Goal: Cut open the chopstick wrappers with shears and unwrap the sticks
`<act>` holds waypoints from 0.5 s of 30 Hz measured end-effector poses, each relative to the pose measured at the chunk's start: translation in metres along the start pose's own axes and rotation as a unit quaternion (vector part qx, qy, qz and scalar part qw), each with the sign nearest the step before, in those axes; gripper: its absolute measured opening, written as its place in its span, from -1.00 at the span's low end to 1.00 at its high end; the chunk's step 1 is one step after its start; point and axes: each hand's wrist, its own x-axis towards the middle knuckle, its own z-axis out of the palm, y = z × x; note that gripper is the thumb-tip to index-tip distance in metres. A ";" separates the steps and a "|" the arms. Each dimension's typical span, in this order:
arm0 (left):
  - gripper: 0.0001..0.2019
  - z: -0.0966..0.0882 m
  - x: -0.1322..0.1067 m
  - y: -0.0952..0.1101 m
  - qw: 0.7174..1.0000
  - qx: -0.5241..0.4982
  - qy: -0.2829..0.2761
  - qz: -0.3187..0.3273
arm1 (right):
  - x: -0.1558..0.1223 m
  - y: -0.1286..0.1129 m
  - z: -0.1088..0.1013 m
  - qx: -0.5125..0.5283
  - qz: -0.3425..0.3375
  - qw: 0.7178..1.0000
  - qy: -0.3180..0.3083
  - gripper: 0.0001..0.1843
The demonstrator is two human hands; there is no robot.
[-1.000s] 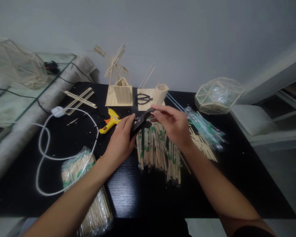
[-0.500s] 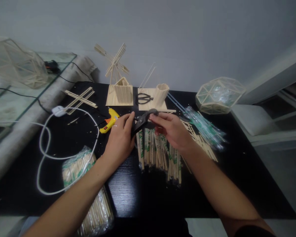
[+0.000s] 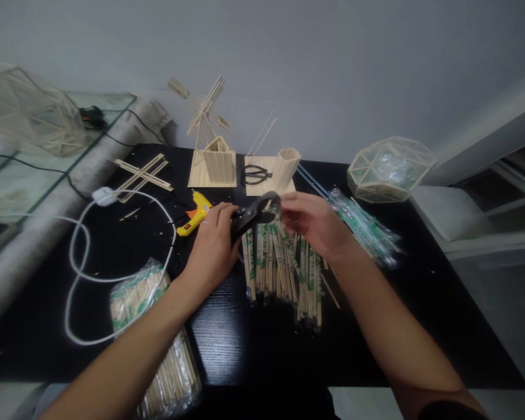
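My left hand is closed around the handles of dark pliers, whose curved jaws are apart and point right. A small pale bit shows between the jaws. Just past the jaw tips, my right hand has its fingers bent and pinched together; they are slightly blurred, and what they hold is hidden. Below both hands lie several chopsticks in printed clear wrappers. A yellow glue gun rests left of my left hand.
A stick windmill model and a wooden base with a stick cup and black scissors stand behind. Left are crossed sticks, a white cable and a chopstick pack; right, plastic wrappers and a geometric stick frame.
My right hand has shifted right, away from the plier jaws, and turned a little. The left hand and pliers have barely moved.
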 end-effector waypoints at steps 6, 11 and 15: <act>-0.66 0.002 -0.002 -0.002 0.999 0.018 -0.024 -0.020 | -0.001 -0.008 -0.005 -0.003 -0.034 0.998 0.048 -0.77; -0.70 0.001 -0.002 -0.002 0.999 0.023 -0.015 -0.017 | -0.002 -0.001 -0.002 -0.057 -0.053 0.996 0.048 -0.73; -0.73 0.001 -0.003 -0.003 0.999 0.024 -0.014 -0.018 | -0.003 0.001 -0.001 -0.062 -0.062 0.995 0.045 -0.71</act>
